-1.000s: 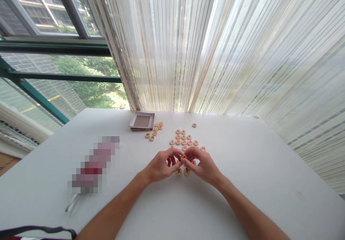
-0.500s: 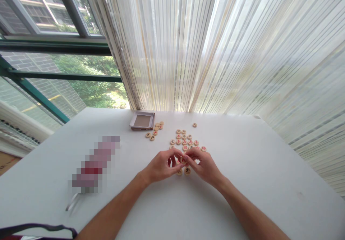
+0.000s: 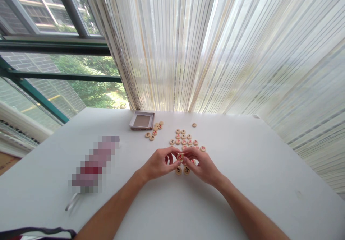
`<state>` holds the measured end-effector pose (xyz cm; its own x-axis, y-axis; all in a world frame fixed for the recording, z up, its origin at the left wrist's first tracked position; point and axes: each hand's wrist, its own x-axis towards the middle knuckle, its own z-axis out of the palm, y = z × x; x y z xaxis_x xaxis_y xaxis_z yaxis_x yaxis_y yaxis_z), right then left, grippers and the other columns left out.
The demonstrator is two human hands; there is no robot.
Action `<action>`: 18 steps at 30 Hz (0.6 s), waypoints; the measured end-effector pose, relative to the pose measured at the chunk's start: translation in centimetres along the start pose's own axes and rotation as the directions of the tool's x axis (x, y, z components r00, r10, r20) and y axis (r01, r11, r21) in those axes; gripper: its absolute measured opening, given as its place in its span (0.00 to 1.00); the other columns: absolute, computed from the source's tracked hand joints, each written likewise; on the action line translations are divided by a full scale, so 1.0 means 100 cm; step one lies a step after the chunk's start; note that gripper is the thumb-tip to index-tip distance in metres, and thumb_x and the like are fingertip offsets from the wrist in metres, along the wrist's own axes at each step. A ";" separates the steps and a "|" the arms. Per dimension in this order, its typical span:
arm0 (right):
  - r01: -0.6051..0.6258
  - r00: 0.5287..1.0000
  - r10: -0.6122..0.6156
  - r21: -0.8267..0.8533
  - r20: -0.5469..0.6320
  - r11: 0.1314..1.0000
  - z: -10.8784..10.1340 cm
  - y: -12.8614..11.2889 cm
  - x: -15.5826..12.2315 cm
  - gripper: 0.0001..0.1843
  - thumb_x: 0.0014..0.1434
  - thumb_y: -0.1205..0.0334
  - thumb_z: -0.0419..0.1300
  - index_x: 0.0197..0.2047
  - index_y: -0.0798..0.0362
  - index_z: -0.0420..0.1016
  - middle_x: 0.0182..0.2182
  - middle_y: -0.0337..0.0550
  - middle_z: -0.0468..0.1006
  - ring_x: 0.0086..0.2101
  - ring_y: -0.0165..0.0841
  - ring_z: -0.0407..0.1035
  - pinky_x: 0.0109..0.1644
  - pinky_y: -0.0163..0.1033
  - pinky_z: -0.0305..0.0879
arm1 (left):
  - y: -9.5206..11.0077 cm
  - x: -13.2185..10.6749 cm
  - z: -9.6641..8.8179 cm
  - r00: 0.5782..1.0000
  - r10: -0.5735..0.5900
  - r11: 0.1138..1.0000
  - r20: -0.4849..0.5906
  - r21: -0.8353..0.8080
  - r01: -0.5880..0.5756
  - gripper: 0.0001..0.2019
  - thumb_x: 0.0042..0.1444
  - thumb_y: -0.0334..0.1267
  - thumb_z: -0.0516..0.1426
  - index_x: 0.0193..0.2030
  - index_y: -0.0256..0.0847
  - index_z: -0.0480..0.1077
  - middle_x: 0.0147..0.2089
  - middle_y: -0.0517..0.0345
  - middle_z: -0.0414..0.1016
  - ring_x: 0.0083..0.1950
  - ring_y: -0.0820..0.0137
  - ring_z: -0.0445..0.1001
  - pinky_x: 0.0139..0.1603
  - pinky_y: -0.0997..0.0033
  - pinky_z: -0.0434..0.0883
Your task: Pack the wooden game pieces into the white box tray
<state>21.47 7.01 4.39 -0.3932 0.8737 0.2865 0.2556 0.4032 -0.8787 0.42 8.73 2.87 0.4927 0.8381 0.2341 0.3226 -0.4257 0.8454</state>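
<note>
Red-marked disc (image 3: 180,157), pinched by left hand (image 3: 159,164) and right hand (image 3: 202,164), shows more plainly than before.

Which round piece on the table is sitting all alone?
The dark-marked piece at the back of the table, behind the rows of pieces; it stands apart, while the others lying there have close neighbours.

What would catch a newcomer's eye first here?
Probably the left hand and right hand at mid-table, holding a red-marked disc between them. Just beyond lie rows of similar discs, and a pale striped curtain hangs behind the white table. A pixelated pinkish patch at left also stands out.
</note>
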 end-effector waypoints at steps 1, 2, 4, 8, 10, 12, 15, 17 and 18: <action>0.003 1.000 -0.003 0.001 0.003 1.000 0.000 0.001 0.000 0.07 0.66 0.59 0.58 0.46 0.50 0.73 0.37 0.43 0.82 0.37 0.34 0.78 0.40 0.37 0.75 | -0.001 0.000 0.000 1.000 0.004 1.000 0.000 0.022 -0.004 0.14 0.58 0.39 0.61 0.50 0.42 0.73 0.39 0.57 0.79 0.31 0.74 0.74 0.30 0.75 0.72; 0.007 1.000 -0.007 -0.002 0.006 1.000 0.001 0.002 0.000 0.07 0.66 0.59 0.58 0.46 0.50 0.73 0.37 0.43 0.82 0.37 0.33 0.78 0.40 0.37 0.75 | -0.002 0.000 0.000 1.000 0.010 0.999 0.000 0.045 -0.010 0.14 0.58 0.39 0.61 0.51 0.42 0.73 0.40 0.57 0.80 0.31 0.74 0.74 0.31 0.75 0.72; 0.015 1.000 -0.015 -0.021 0.007 1.000 0.000 0.004 0.000 0.07 0.66 0.59 0.58 0.45 0.50 0.73 0.36 0.42 0.81 0.36 0.33 0.78 0.40 0.37 0.75 | -0.003 -0.001 -0.002 1.000 0.023 0.996 -0.004 0.088 -0.023 0.15 0.58 0.40 0.61 0.52 0.43 0.74 0.41 0.57 0.80 0.30 0.74 0.74 0.31 0.75 0.72; 0.013 0.997 -0.020 -0.092 -0.076 0.996 -0.009 0.010 0.000 0.08 0.66 0.57 0.59 0.45 0.49 0.73 0.34 0.42 0.81 0.34 0.34 0.77 0.40 0.39 0.75 | -0.002 -0.001 -0.016 0.999 0.043 0.983 -0.022 0.179 -0.039 0.15 0.57 0.41 0.61 0.50 0.42 0.75 0.41 0.56 0.80 0.29 0.74 0.72 0.32 0.74 0.71; -0.020 0.988 0.002 -0.112 -0.155 0.994 -0.016 0.011 0.001 0.09 0.66 0.55 0.58 0.45 0.49 0.74 0.35 0.43 0.81 0.34 0.35 0.77 0.38 0.40 0.76 | -0.001 -0.001 -0.026 0.999 0.037 0.971 -0.012 0.239 -0.033 0.14 0.57 0.40 0.61 0.49 0.43 0.76 0.42 0.57 0.80 0.28 0.75 0.70 0.32 0.74 0.70; -0.056 0.974 0.027 -0.122 -0.225 0.991 -0.023 0.013 0.002 0.11 0.66 0.53 0.58 0.45 0.50 0.74 0.35 0.45 0.81 0.33 0.37 0.77 0.35 0.40 0.76 | 0.000 -0.002 -0.033 1.000 0.014 0.953 0.019 0.303 -0.019 0.12 0.56 0.40 0.61 0.47 0.44 0.77 0.41 0.58 0.79 0.27 0.75 0.67 0.31 0.74 0.69; -0.069 0.957 0.029 -0.132 -0.287 0.989 -0.029 0.014 0.004 0.13 0.66 0.50 0.57 0.45 0.51 0.74 0.33 0.46 0.81 0.32 0.38 0.77 0.35 0.41 0.76 | 0.001 -0.003 -0.038 0.997 -0.024 0.925 0.077 0.381 -0.007 0.11 0.56 0.42 0.61 0.44 0.45 0.78 0.39 0.59 0.78 0.28 0.74 0.67 0.31 0.74 0.66; -0.072 0.951 0.027 -0.136 -0.307 0.988 -0.032 0.016 0.004 0.14 0.66 0.49 0.56 0.44 0.51 0.74 0.33 0.46 0.81 0.32 0.38 0.77 0.35 0.41 0.76 | 0.002 -0.004 -0.038 0.994 -0.040 0.912 0.105 0.410 -0.007 0.10 0.56 0.42 0.61 0.43 0.46 0.79 0.38 0.60 0.78 0.30 0.73 0.70 0.32 0.74 0.66; -0.076 0.948 0.029 -0.138 -0.317 0.987 -0.033 0.018 0.005 0.14 0.66 0.49 0.56 0.44 0.51 0.74 0.33 0.46 0.81 0.31 0.38 0.78 0.34 0.41 0.76 | 0.002 -0.004 -0.038 0.992 -0.046 0.908 0.114 0.419 -0.006 0.10 0.56 0.42 0.60 0.43 0.47 0.79 0.37 0.60 0.78 0.31 0.72 0.71 0.33 0.74 0.67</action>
<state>24.69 9.05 4.23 -0.0857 0.9262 0.3672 0.4046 0.3691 -0.8367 -2.77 9.59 4.72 0.5661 0.8127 0.1383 0.6288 -0.5342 0.5650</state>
